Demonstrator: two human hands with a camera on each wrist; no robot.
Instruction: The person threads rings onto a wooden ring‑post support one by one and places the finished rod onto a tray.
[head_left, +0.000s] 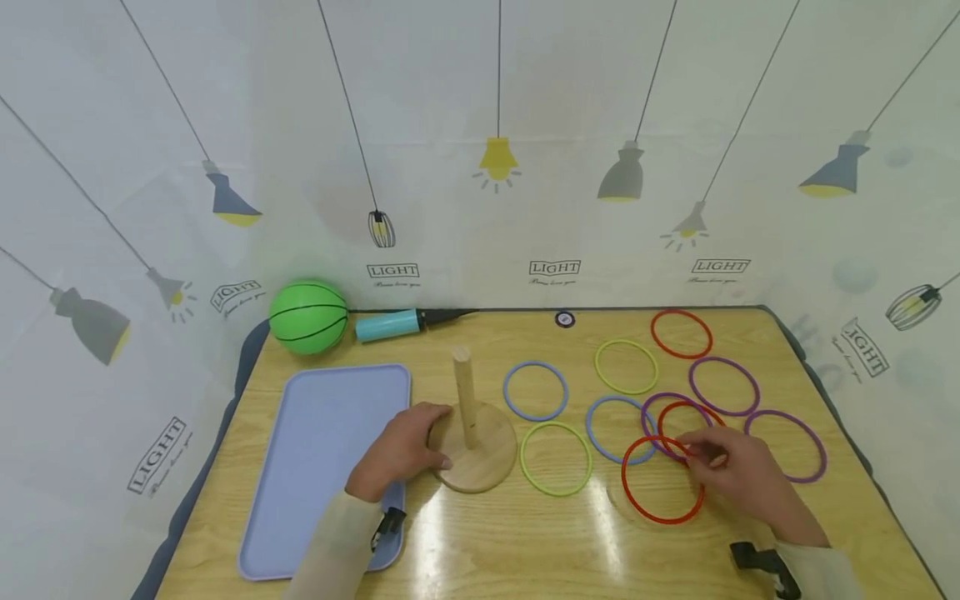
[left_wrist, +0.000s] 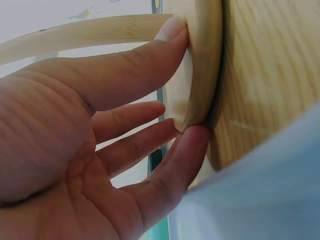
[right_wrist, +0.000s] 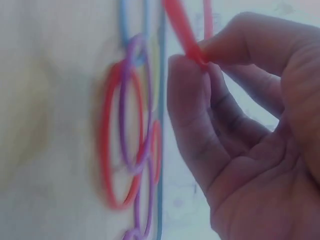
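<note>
My left hand grips the edge of the round wooden base of a ring-toss stand. In the left wrist view the thumb presses the base beside the upright peg and a finger touches its rim. The stand is upright, with no ring on its peg. Between thumb and fingertips my right hand pinches a red ring, raised above the table. Below and behind it lie overlapping rings: a purple one, another red one and a blue one.
Another blue ring, two yellow-green rings, a far red ring and two more purple rings lie on the table. Left of the stand is a blue tray. Behind are a green ball, a hand pump and a small round disc.
</note>
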